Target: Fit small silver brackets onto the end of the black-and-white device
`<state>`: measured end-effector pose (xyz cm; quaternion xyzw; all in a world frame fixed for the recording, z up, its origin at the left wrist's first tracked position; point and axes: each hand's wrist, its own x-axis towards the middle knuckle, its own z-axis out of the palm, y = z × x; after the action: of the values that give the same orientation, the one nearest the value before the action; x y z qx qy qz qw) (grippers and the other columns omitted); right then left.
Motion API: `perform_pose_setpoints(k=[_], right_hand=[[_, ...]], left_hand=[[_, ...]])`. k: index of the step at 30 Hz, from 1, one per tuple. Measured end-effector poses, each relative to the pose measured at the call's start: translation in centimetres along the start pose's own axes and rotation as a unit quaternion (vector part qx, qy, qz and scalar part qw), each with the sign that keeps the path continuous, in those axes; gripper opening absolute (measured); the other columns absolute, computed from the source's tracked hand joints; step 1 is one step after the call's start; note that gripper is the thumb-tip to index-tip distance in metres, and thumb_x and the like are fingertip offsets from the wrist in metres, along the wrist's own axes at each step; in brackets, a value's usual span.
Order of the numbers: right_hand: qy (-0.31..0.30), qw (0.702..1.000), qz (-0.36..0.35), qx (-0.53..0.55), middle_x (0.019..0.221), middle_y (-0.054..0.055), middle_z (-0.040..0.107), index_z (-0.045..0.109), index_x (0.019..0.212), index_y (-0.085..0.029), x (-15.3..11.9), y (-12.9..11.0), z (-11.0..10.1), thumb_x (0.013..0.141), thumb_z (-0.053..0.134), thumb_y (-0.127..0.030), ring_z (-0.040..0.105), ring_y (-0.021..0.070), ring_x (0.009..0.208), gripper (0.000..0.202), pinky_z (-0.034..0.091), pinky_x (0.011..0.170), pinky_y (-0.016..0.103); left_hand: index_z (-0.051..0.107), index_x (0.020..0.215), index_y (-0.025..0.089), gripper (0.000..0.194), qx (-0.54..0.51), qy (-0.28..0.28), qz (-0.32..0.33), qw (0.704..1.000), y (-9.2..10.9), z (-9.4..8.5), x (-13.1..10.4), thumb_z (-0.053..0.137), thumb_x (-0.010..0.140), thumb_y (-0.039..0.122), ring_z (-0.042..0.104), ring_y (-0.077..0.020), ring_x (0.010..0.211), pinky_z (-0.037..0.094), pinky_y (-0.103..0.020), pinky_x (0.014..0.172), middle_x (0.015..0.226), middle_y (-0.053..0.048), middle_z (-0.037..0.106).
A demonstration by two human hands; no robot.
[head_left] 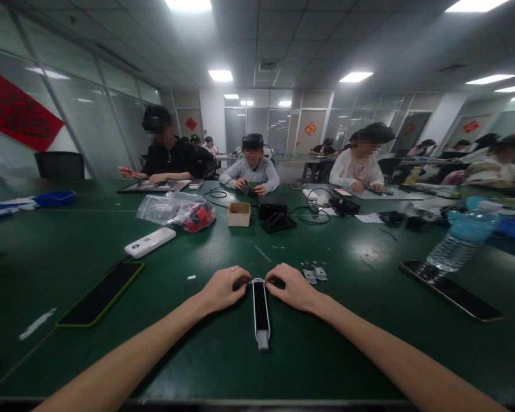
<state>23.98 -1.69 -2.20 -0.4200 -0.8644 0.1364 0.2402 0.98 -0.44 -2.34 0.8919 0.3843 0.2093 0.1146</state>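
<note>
A slim white-framed device with a black face lies lengthwise in front of me, a pale grey tip at its near end. At its far end my left hand is closed in a pinch on the left side. Opposite it, my right hand pinches on the right side. Something thin and small shows between the fingertips and the device, but I cannot make it out. Just beyond my right hand lie small metal plates with holes, and several tiny metal pieces behind them.
On the green table lie a green-edged phone, a white device, another phone and a tilted water bottle. Farther back are a plastic bag, a small box and a black stand. Several people work across the table.
</note>
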Motion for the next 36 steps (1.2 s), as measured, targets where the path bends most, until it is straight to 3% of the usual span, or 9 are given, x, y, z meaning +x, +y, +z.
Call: perform_pose_setpoints(k=[7, 11, 14, 19, 23, 29, 36], right_hand=[[-0.007, 0.998, -0.013, -0.067, 0.098, 0.007, 0.061, 0.063, 0.100, -0.017, -0.1, 0.7, -1.3, 0.086, 0.052, -0.037, 0.055, 0.0181, 0.090, 0.027, 0.046, 0.078, 0.032], [0.028, 0.990, 0.013, -0.137, 0.099, 0.008, 0.062, 0.063, 0.101, -0.017, -0.3, 2.7, -4.6, 0.089, 0.048, -0.035, 0.055, 0.0186, 0.091, 0.027, 0.045, 0.080, 0.033], [0.036, 0.975, 0.072, -0.208, 0.096, 0.009, 0.063, 0.065, 0.095, -0.016, -0.7, 4.9, -7.5, 0.088, 0.047, -0.029, 0.056, 0.0191, 0.092, 0.023, 0.042, 0.083, 0.031], [-0.091, 0.948, 0.213, -0.217, 0.092, 0.008, 0.065, 0.068, 0.087, -0.018, -2.1, 8.1, -10.6, 0.081, 0.055, -0.026, 0.060, 0.0183, 0.084, 0.017, 0.042, 0.073, 0.025], [-0.165, 0.947, 0.243, -0.131, 0.097, 0.007, 0.065, 0.067, 0.098, -0.019, -2.7, 8.3, -10.7, 0.072, 0.064, -0.031, 0.060, 0.0202, 0.085, 0.028, 0.043, 0.069, 0.026], [-0.180, 0.951, 0.233, -0.098, 0.106, 0.008, 0.062, 0.063, 0.110, -0.021, -2.4, 6.9, -9.9, 0.066, 0.068, -0.025, 0.058, 0.0228, 0.094, 0.045, 0.043, 0.074, 0.028], [-0.181, 0.949, 0.233, -0.113, 0.101, 0.008, 0.065, 0.065, 0.102, -0.015, -2.2, 7.0, -9.8, 0.065, 0.068, -0.026, 0.059, 0.0213, 0.092, 0.038, 0.043, 0.074, 0.026]], left_hand=[[0.061, 0.098, 0.018, 0.025, 0.009, -0.003, -0.004, 1.000, 0.0, -0.1, 0.0, 0.050, 0.076, 0.013, 0.054, -0.0117, 0.064, 0.042, -0.022, 0.062, 0.085, -0.001, 0.062], [0.060, 0.099, 0.018, 0.024, 0.006, -0.006, -0.001, 1.000, -0.1, -0.1, 0.0, 0.050, 0.077, 0.014, 0.056, -0.0128, 0.068, 0.043, -0.023, 0.065, 0.086, -0.001, 0.062], [0.060, 0.099, 0.018, 0.024, 0.002, -0.009, 0.001, 1.000, -0.2, -0.1, 0.0, 0.049, 0.078, 0.016, 0.056, -0.0135, 0.070, 0.044, -0.024, 0.066, 0.087, -0.002, 0.062], [0.060, 0.101, 0.018, 0.025, 0.000, -0.013, -0.005, 1.000, -0.2, -0.2, 0.1, 0.048, 0.079, 0.018, 0.056, -0.0137, 0.069, 0.044, -0.024, 0.065, 0.087, -0.002, 0.062], [0.060, 0.100, 0.018, 0.024, -0.001, -0.014, -0.007, 1.000, -0.1, -0.3, 0.1, 0.048, 0.079, 0.018, 0.056, -0.0133, 0.068, 0.043, -0.024, 0.064, 0.087, -0.002, 0.062], [0.060, 0.100, 0.018, 0.023, -0.004, -0.015, -0.004, 1.000, -0.1, -0.3, 0.1, 0.048, 0.080, 0.018, 0.056, -0.0131, 0.068, 0.043, -0.024, 0.064, 0.086, -0.002, 0.062], [0.060, 0.098, 0.017, 0.023, -0.002, -0.014, -0.004, 1.000, 0.0, -0.4, 0.1, 0.048, 0.078, 0.017, 0.056, -0.0133, 0.068, 0.044, -0.024, 0.065, 0.086, -0.002, 0.063]])
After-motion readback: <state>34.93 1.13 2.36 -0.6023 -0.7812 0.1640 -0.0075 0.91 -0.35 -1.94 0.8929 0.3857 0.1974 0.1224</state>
